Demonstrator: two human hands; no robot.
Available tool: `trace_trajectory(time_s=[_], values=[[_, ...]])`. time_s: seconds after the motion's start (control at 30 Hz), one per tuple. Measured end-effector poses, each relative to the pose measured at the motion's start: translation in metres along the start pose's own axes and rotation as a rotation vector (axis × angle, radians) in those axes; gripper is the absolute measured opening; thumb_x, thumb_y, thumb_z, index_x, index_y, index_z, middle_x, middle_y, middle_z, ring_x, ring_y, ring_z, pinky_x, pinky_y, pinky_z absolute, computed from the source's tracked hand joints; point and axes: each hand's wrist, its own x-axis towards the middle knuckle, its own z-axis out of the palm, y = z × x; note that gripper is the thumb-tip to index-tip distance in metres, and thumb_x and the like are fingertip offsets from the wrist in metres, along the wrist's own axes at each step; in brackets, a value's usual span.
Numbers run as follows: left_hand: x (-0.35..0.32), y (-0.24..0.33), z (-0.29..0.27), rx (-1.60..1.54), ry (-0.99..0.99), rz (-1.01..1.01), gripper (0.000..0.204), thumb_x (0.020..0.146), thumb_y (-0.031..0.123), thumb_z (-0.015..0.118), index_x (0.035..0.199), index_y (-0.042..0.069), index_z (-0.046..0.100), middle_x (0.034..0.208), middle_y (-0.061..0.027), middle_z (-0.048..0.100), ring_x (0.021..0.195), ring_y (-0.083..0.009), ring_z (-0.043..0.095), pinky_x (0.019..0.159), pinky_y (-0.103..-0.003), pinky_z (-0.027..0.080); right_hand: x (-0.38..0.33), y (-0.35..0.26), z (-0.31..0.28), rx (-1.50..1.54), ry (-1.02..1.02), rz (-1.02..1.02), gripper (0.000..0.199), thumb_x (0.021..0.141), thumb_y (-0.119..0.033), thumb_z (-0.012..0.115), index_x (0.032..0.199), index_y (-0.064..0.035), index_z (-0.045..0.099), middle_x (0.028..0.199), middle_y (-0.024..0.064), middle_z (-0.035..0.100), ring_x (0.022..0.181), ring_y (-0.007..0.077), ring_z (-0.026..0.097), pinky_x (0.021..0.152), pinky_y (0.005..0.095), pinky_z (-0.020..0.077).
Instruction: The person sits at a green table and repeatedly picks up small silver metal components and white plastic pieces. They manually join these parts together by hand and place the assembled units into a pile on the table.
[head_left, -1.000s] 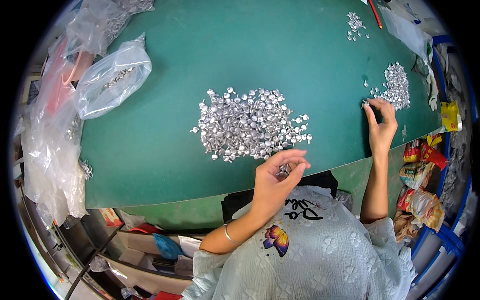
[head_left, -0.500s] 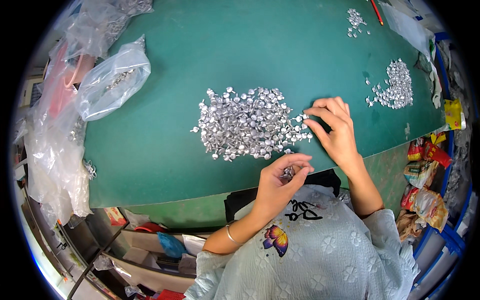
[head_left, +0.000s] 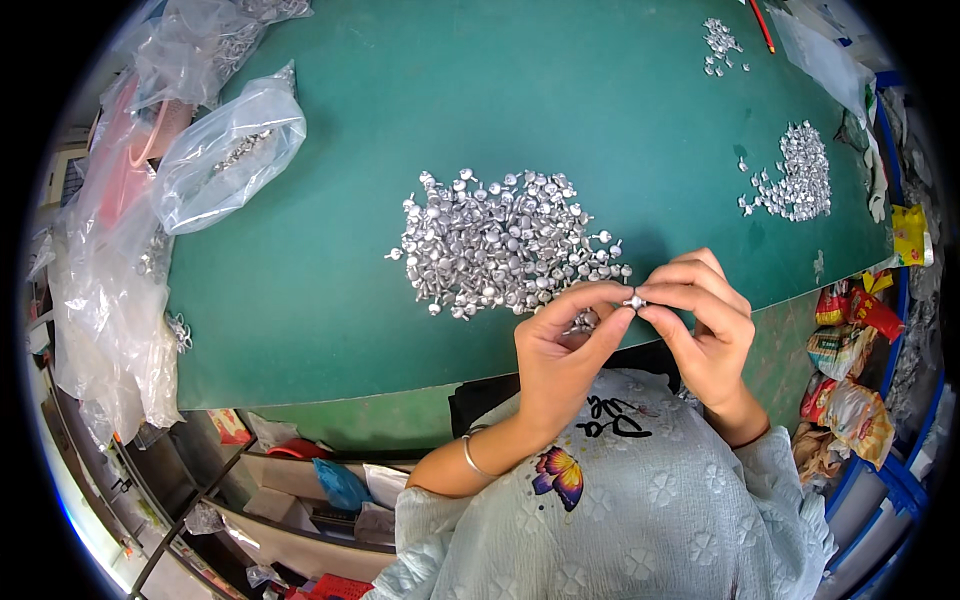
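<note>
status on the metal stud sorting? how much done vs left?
Done, apparently: a small pile at the table's right, plus a smaller cluster beyond. In hand: left hand and right hand pinch one silver piece. Left: the much larger central heap.

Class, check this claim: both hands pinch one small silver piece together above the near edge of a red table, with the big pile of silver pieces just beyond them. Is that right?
Not quite: the table is green, not red, as the head view shows. The left hand and right hand do pinch one small silver piece together, with the big pile just beyond.
</note>
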Motion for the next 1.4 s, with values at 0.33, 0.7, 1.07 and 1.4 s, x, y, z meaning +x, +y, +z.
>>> trace_trajectory(time_s=[0.33, 0.7, 1.07, 1.4], values=[[-0.002, 0.003, -0.001, -0.002, -0.013, -0.016, 0.015, 0.082, -0.006, 0.062, 0.096, -0.002, 0.065, 0.099, -0.0082, 0.063, 0.085, -0.0087, 0.056, 0.070, -0.020, 0.044, -0.002, -0.004, 0.000, 0.013, 0.011, -0.014, 0.019, 0.066, 0.003, 0.072, 0.084, 0.0020, 0.068, 0.083, 0.0104, 0.063, 0.074, 0.0220, 0.056, 0.066, 0.0303, 0.0438], [0.000, -0.001, -0.002, -0.048, -0.100, 0.055, 0.012, 0.082, -0.006, 0.061, 0.093, -0.001, 0.062, 0.095, -0.0053, 0.060, 0.076, -0.0052, 0.050, 0.059, -0.018, 0.038, -0.005, -0.006, -0.002, 0.024, 0.005, -0.028, 0.016, 0.069, 0.003, 0.069, 0.085, 0.0030, 0.067, 0.082, 0.0110, 0.063, 0.073, 0.0219, 0.054, 0.065, 0.0299, 0.0436], [0.000, -0.005, -0.015, -0.516, -0.196, -0.317, 0.011, 0.090, 0.010, 0.048, 0.094, 0.001, 0.053, 0.082, -0.0093, 0.054, 0.062, -0.0100, 0.042, 0.055, -0.023, 0.035, 0.009, 0.033, 0.014, -0.326, 0.007, -0.008, 0.015, 0.070, -0.003, 0.071, 0.084, -0.0032, 0.066, 0.082, 0.0073, 0.060, 0.076, 0.0237, 0.053, 0.070, 0.0330, 0.0402], [-0.001, -0.008, -0.014, -0.303, -0.090, -0.336, 0.024, 0.095, 0.006, 0.043, 0.112, -0.003, 0.056, 0.079, -0.0038, 0.053, 0.062, -0.0074, 0.042, 0.055, -0.021, 0.035, 0.005, 0.041, 0.017, -0.346, 0.043, 0.000, 0.010, 0.071, -0.003, 0.069, 0.079, -0.0034, 0.062, 0.081, 0.0058, 0.059, 0.076, 0.0229, 0.052, 0.069, 0.0331, 0.0364]])
